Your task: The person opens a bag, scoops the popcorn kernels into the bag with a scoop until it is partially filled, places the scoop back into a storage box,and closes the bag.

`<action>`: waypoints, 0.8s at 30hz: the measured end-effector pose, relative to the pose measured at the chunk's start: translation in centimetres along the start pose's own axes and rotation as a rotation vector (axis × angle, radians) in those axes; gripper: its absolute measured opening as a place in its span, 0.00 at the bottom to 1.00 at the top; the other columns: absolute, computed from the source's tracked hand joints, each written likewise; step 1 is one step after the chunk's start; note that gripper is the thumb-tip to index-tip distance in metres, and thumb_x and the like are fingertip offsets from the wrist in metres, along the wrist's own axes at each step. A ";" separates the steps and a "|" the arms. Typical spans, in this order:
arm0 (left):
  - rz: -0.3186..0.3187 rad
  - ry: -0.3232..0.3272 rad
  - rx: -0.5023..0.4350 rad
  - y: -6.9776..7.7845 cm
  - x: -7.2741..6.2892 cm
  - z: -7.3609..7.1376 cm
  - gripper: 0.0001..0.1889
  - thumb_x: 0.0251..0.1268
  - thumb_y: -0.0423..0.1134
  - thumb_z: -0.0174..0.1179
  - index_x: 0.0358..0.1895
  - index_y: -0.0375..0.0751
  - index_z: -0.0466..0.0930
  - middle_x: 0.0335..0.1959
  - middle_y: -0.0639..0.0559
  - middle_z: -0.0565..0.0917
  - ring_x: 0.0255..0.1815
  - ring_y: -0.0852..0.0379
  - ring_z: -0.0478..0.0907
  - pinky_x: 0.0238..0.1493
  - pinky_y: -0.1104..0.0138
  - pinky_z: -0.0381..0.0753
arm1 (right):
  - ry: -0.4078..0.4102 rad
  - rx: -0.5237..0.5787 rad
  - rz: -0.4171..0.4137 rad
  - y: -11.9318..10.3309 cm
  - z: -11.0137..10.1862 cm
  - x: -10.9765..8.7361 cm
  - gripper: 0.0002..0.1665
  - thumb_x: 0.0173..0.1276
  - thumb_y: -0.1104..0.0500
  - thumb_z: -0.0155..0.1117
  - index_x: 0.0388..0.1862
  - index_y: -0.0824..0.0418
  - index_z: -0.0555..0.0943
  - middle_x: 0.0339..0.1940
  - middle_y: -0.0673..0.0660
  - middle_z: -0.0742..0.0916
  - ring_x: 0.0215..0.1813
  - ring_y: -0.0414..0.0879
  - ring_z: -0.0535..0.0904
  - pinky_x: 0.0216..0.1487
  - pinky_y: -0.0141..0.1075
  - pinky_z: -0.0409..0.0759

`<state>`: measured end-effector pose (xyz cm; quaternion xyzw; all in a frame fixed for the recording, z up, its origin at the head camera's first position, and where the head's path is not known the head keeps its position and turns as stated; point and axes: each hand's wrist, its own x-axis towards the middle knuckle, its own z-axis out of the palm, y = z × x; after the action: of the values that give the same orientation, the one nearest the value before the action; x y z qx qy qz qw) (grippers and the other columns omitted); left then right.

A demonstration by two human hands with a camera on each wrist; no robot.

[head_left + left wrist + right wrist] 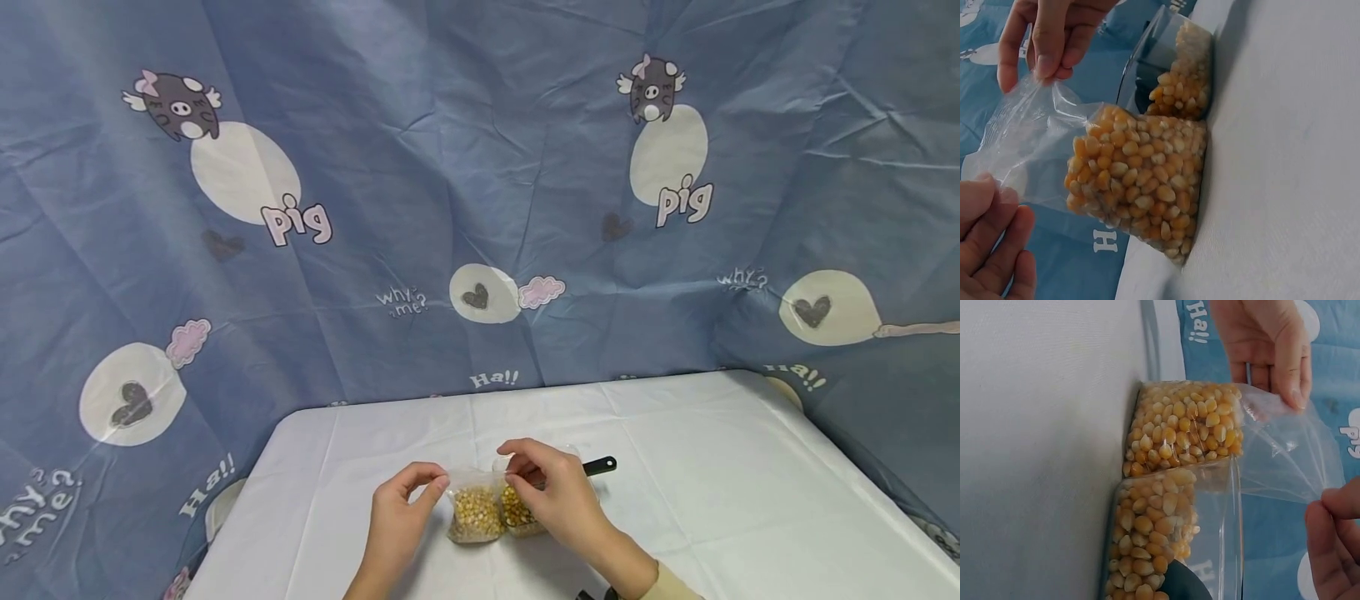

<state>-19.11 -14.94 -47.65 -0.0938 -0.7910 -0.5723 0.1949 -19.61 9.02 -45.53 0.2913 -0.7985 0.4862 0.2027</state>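
A clear plastic bag (476,512) full of yellow corn kernels stands upright on the white tablecloth, its upper part drawn up above the corn. My left hand (400,510) pinches one top corner of the bag between thumb and fingers. At the opposite corner, my right hand (562,497) pinches the plastic the same way. Right beside the bag is a clear container (1230,506), partly filled with loose kernels. A scoop or spoon with a black handle (600,466) rests in it; its dark head (1184,582) sits among the kernels, partly hidden.
White cloth covers the table (360,467). Behind it hangs a blue curtain (480,208) with printed pigs and words. A small black object (596,594) shows at the bottom edge of the head view, near the right forearm; its kind cannot be told.
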 end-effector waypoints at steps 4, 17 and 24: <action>0.051 0.010 0.046 0.5 -0.3 0.1 0.04 0.62 0.37 0.71 0.34 0.51 0.85 0.32 0.67 0.86 0.45 0.62 0.84 0.59 0.50 0.76 | -0.005 -0.018 -0.042 0.0 0.1 -0.1 0.32 0.65 0.73 0.68 0.62 0.46 0.76 0.34 0.46 0.83 0.33 0.36 0.81 0.35 0.30 0.82; 0.178 -0.010 0.037 1.1 -0.6 0.5 0.05 0.62 0.33 0.71 0.35 0.47 0.85 0.33 0.66 0.85 0.44 0.61 0.84 0.59 0.55 0.75 | -0.026 -0.117 -0.051 -0.5 0.1 -0.1 0.17 0.65 0.59 0.75 0.50 0.44 0.83 0.44 0.39 0.82 0.47 0.37 0.78 0.44 0.38 0.81; 0.122 -0.061 0.006 1.2 -0.5 0.1 0.03 0.62 0.37 0.72 0.34 0.48 0.87 0.33 0.62 0.87 0.45 0.60 0.84 0.58 0.57 0.76 | -0.073 -0.161 -0.015 -1.2 0.6 0.4 0.17 0.60 0.56 0.78 0.47 0.41 0.84 0.46 0.33 0.82 0.51 0.35 0.76 0.49 0.40 0.79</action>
<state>-18.28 -14.36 -46.81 -0.1585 -0.7912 -0.5537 0.2055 -19.14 7.88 -44.74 0.2976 -0.8397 0.4078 0.1999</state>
